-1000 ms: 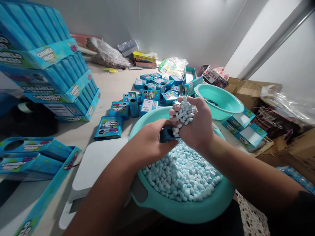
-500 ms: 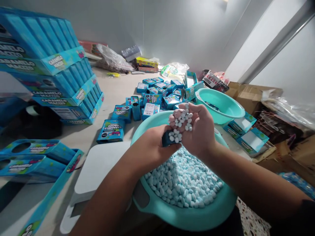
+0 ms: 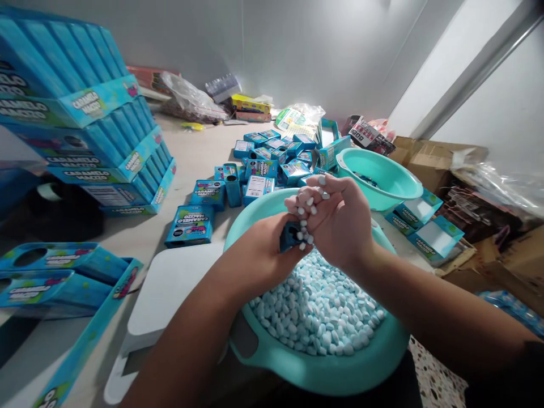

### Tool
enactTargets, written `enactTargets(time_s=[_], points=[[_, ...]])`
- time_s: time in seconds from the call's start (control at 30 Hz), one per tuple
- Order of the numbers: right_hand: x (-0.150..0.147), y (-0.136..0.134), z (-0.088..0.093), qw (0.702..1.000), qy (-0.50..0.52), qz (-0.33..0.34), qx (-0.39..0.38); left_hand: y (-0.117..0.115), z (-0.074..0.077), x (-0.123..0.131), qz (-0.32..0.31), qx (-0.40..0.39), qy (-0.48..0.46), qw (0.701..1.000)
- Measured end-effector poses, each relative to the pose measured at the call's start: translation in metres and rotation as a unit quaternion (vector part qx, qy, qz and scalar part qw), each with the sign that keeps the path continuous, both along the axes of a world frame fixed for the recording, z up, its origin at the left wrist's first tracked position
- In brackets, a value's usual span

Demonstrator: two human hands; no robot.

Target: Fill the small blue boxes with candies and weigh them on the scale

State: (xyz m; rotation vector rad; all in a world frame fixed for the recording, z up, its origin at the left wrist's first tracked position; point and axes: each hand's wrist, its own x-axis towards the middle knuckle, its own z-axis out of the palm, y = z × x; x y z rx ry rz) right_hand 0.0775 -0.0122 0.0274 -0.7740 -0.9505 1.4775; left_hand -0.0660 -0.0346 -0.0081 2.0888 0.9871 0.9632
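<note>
A teal basin (image 3: 331, 371) right in front of me is full of small pale-blue candies (image 3: 317, 309). Over it, my left hand (image 3: 259, 255) grips a small blue candy box (image 3: 290, 235) with its open end up. My right hand (image 3: 338, 218) is cupped and tilted against the box mouth, with only a few candies left on its fingers and some dropping toward the box.
A white tray (image 3: 164, 289) lies left of the basin. Several small blue candy boxes (image 3: 259, 170) are scattered behind it, beside a second teal bowl (image 3: 376, 175). Stacked blue display cartons (image 3: 85, 130) rise at the left, flat ones (image 3: 51, 272) nearer. Cardboard boxes (image 3: 437, 156) stand at the right.
The heap of candies in my right hand has shrunk to a few as they slid toward the box. Both hands stayed over the basin.
</note>
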Motion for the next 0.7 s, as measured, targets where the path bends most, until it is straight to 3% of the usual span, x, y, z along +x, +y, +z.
enactTargets(time_s=[0.23, 0.5, 0.7], points=[[0.0028, 0.0007, -0.0015, 0.999, -0.021, 0.022, 0.040, -0.0007, 0.0011, 0.0027, 0.019, -0.024, 0.006, 1.000], [0.0064, 0.0016, 0.0023, 0.999, -0.006, 0.035, -0.008, -0.0009, 0.0022, 0.0029, 0.045, -0.028, 0.027, 0.998], [0.0038, -0.0010, 0.0039, 0.998, -0.022, 0.049, 0.030, -0.0016, 0.0027, 0.0008, 0.042, -0.021, 0.022, 0.999]])
